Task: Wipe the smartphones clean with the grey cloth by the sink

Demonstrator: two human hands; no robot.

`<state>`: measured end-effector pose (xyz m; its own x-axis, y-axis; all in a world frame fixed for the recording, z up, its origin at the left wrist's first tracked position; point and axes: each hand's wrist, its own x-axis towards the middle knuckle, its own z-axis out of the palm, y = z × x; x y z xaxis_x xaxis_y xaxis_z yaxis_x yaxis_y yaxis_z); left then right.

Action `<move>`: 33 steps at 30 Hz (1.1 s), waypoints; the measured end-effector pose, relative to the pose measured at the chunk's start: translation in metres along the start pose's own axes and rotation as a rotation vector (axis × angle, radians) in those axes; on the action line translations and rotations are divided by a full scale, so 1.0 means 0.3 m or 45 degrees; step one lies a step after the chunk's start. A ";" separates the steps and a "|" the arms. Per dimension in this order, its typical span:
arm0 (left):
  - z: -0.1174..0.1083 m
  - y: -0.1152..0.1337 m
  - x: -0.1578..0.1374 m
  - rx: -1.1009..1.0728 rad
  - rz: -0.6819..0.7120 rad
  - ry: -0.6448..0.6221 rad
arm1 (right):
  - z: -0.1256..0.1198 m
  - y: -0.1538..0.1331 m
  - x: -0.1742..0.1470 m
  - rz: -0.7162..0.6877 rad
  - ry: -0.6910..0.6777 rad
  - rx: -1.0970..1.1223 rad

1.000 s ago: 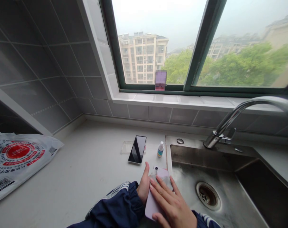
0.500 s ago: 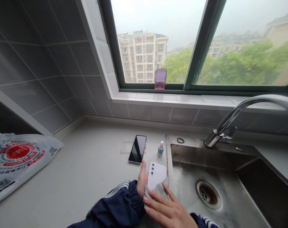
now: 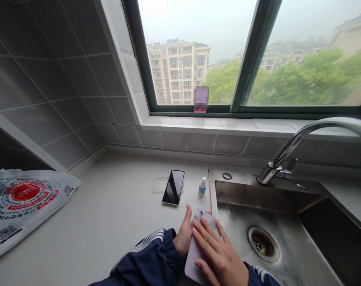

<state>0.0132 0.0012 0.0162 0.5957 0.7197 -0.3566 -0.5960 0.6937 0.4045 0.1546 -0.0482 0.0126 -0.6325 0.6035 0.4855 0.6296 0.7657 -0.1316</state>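
My right hand [image 3: 220, 252] lay flat, fingers nearly straight, over a thin grey cloth [image 3: 197, 217] on a lilac rectangular phone [image 3: 192, 265]. My left hand [image 3: 184, 237] was half-curled, gripping that phone's left edge near the stainless-steel sink [image 3: 232, 214]. Beyond: a small white-capped bottle [image 3: 202, 187], plus a black-screened phone [image 3: 173, 188] overlapping a clear plastic case [image 3: 158, 185].

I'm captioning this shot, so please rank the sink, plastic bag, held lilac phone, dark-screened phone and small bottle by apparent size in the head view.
1. Sink
2. Plastic bag
3. Lilac phone and dark-screened phone: unsure, since the lilac one is nearer the camera and partly covered by the right hand
4. Small bottle
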 end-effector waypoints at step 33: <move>-0.075 0.066 -0.012 -0.150 -0.077 0.007 | -0.067 0.012 0.004 -0.240 0.309 0.256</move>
<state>-0.0129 0.0131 0.0066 0.6297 0.6766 -0.3818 -0.6184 0.7340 0.2808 0.1652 -0.0491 0.0302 -0.5883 0.3957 0.7052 0.3956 0.9014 -0.1759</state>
